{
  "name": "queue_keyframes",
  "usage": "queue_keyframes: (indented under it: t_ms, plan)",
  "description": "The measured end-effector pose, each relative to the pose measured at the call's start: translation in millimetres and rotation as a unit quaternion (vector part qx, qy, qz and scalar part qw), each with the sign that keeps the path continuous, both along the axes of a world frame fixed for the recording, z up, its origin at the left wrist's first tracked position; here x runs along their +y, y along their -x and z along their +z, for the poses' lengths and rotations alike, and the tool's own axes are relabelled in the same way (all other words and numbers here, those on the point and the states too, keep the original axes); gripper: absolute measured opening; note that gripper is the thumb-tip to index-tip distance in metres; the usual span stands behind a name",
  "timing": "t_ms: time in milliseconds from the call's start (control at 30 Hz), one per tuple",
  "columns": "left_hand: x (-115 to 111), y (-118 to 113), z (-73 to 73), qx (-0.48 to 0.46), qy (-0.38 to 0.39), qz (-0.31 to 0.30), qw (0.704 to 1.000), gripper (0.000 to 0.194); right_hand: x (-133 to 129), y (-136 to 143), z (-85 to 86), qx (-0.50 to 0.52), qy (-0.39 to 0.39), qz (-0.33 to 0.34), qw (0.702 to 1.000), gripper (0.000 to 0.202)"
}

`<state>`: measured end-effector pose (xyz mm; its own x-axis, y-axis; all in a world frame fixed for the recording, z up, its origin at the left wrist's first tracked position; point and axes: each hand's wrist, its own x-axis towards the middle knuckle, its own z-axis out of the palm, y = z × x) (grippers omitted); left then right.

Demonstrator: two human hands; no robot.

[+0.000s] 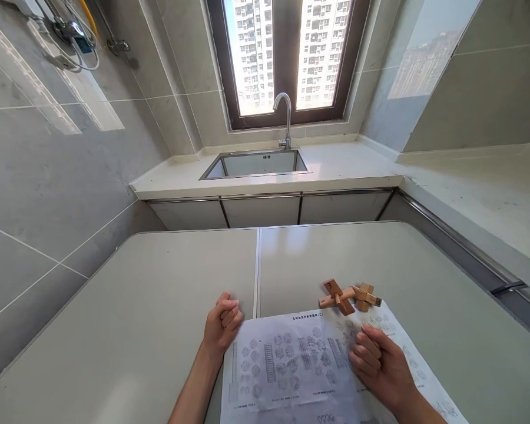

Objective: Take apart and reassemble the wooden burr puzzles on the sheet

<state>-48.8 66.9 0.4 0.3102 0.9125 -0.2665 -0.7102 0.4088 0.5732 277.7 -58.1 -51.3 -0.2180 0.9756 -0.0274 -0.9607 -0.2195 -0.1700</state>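
A large printed sheet (291, 365) with small diagrams lies on the table. My left hand (223, 323) is closed in a loose fist at the sheet's left edge, with nothing visible in it. Over the right part of the sheet rests my right hand (377, 362), its fingers curled into a fist that shows no object. Just beyond that hand, at the sheet's top edge, wooden puzzle pieces (337, 295) lie crossed over one another, and a second wooden cluster (365, 297) touches them on the right.
The pale table (176, 282) has a seam down its middle. Beyond it stands a white counter (335, 162) with a sink (260, 164) and a faucet (287, 121) under a window. Another counter (490, 194) runs along the right, and a tiled wall is on the left.
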Motion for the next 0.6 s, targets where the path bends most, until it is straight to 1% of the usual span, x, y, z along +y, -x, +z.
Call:
queue_keyframes:
  t_ms: [100,333,500,600]
  plan:
    - [1,-1,-2.0,0.014,-0.002,-0.035,0.999,0.070,1,1,1.7,0.015,-0.006,0.000,1.000,0.064]
    - [1,-2,-1.9,0.044,-0.008,-0.109,0.993,0.072,5,3,7.5,0.015,0.000,-0.026,1.000,0.064]
    - [2,0,-2.6,0.063,-0.008,-0.138,0.988,0.072,8,0,13.1,0.041,0.013,-0.043,0.998,0.061]
    - [3,1,-3.0,0.073,-0.001,-0.155,0.985,0.072,6,-4,20.0,0.055,0.031,-0.055,0.996,0.060]
